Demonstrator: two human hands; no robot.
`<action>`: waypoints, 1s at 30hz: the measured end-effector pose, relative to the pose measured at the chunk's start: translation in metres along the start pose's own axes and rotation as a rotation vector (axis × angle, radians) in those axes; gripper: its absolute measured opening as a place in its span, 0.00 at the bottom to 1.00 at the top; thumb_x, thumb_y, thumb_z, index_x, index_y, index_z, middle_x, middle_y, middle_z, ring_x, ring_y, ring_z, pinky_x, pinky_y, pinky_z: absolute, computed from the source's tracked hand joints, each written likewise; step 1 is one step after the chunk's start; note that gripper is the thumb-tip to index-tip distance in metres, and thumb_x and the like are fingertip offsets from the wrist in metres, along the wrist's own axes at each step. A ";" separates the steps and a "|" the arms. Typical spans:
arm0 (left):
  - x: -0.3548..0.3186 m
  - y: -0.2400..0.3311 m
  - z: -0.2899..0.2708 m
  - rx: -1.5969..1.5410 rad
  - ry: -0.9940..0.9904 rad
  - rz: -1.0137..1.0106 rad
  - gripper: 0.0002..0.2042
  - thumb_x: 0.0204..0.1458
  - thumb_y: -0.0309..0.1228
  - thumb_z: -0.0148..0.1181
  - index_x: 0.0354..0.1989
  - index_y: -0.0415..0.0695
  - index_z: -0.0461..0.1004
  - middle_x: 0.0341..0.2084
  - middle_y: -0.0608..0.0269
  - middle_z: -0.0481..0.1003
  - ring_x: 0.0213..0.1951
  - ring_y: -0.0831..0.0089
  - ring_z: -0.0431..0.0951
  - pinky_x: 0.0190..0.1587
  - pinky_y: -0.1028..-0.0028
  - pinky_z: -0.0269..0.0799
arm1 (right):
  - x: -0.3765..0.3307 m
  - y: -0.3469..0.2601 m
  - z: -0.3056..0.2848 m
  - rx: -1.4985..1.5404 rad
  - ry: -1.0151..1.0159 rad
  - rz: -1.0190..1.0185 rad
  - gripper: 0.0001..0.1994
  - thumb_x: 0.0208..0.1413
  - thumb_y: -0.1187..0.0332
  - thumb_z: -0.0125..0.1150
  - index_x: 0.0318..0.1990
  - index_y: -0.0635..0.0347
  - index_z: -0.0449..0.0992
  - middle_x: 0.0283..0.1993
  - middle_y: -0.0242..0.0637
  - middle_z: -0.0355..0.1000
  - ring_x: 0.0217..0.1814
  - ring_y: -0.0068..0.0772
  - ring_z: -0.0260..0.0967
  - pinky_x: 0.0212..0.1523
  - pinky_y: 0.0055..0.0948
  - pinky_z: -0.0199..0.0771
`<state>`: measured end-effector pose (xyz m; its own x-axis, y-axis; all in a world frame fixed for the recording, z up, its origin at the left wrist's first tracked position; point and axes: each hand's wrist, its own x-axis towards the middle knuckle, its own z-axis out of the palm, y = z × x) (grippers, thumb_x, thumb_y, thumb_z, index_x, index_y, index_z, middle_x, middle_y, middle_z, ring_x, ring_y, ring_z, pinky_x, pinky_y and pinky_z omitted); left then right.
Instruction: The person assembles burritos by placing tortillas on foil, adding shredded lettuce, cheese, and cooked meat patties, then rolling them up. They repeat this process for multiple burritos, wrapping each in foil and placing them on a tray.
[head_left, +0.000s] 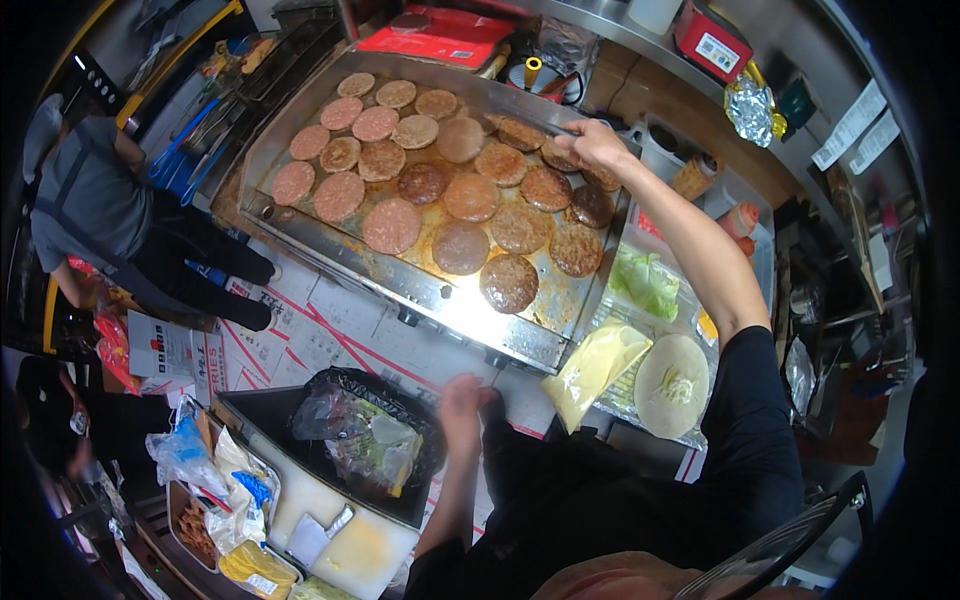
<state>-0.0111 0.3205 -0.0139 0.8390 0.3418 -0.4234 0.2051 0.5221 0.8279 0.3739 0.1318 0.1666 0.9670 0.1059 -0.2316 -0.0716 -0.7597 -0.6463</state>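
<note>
My right hand [595,145] is closed around the handle of a spatula [549,127], stretched over the far right part of the griddle [375,265]. Its blade is hard to make out among the patties there. Browned patties [519,228] cover the right side of the hot plate, while pink, rawer patties [391,226] lie on the left. A dark brown patty [508,283] is closest to the front edge. Low in front of my body, away from the griddle, hangs my left hand [463,405]; its fingers are blurred and nothing shows in them.
Right of the griddle are lettuce [643,280], a yellow bag [596,372] and a round wrap [672,388] with shreds on it. A black-lined bin [330,440] and a white cutting board [350,540] are at lower left. Another person [110,210] bends at far left.
</note>
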 end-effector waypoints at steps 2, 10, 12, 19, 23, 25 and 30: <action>0.001 -0.002 -0.003 -0.036 -0.021 -0.014 0.09 0.59 0.28 0.52 0.46 0.39 0.68 0.37 0.59 0.75 0.35 0.71 0.77 0.39 0.76 0.71 | -0.005 0.009 0.000 -0.460 0.171 -0.298 0.21 0.53 0.60 0.59 0.53 0.58 0.73 0.34 0.51 0.76 0.38 0.51 0.74 0.40 0.41 0.73; 0.003 0.001 -0.010 0.022 -0.016 -0.025 0.09 0.59 0.30 0.54 0.45 0.40 0.68 0.38 0.60 0.75 0.36 0.73 0.76 0.39 0.77 0.70 | -0.026 0.011 0.027 -1.026 0.353 -0.804 0.17 0.51 0.69 0.54 0.48 0.63 0.71 0.32 0.49 0.73 0.30 0.45 0.74 0.27 0.40 0.73; 0.004 0.002 -0.009 0.021 -0.027 -0.024 0.10 0.60 0.31 0.54 0.45 0.41 0.68 0.38 0.60 0.75 0.36 0.73 0.76 0.39 0.78 0.70 | -0.022 0.010 0.037 -1.102 0.398 -0.883 0.15 0.49 0.74 0.50 0.45 0.67 0.71 0.28 0.47 0.72 0.27 0.42 0.74 0.22 0.36 0.72; 0.008 0.004 -0.008 -0.043 -0.004 -0.013 0.09 0.59 0.31 0.54 0.44 0.40 0.68 0.38 0.61 0.75 0.36 0.74 0.76 0.39 0.78 0.70 | -0.010 0.016 0.016 -0.510 0.392 -0.629 0.13 0.57 0.64 0.54 0.43 0.63 0.74 0.26 0.44 0.74 0.23 0.37 0.73 0.24 0.36 0.72; 0.010 -0.004 -0.010 -0.029 -0.019 -0.014 0.09 0.59 0.31 0.54 0.44 0.40 0.68 0.37 0.61 0.75 0.36 0.74 0.76 0.39 0.78 0.70 | 0.007 0.026 0.011 0.029 -0.263 0.090 0.17 0.58 0.57 0.58 0.48 0.57 0.77 0.19 0.28 0.70 0.15 0.18 0.63 0.20 0.24 0.65; 0.010 -0.003 -0.012 -0.019 -0.016 -0.015 0.10 0.59 0.31 0.54 0.45 0.40 0.68 0.38 0.61 0.75 0.36 0.74 0.76 0.39 0.78 0.70 | -0.009 0.013 0.018 -0.357 -0.036 -0.098 0.17 0.56 0.57 0.58 0.47 0.58 0.76 0.26 0.40 0.75 0.25 0.36 0.73 0.28 0.35 0.71; 0.010 0.008 -0.009 0.004 -0.043 -0.017 0.10 0.59 0.32 0.54 0.45 0.40 0.69 0.38 0.60 0.75 0.37 0.73 0.76 0.39 0.78 0.70 | -0.023 -0.001 0.027 -0.697 0.184 -0.352 0.18 0.54 0.57 0.58 0.46 0.60 0.75 0.36 0.53 0.76 0.40 0.54 0.75 0.41 0.46 0.73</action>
<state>-0.0057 0.3350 -0.0151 0.8562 0.2985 -0.4216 0.2219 0.5244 0.8220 0.3453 0.1479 0.1528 0.9337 0.3523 0.0638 0.3553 -0.9338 -0.0427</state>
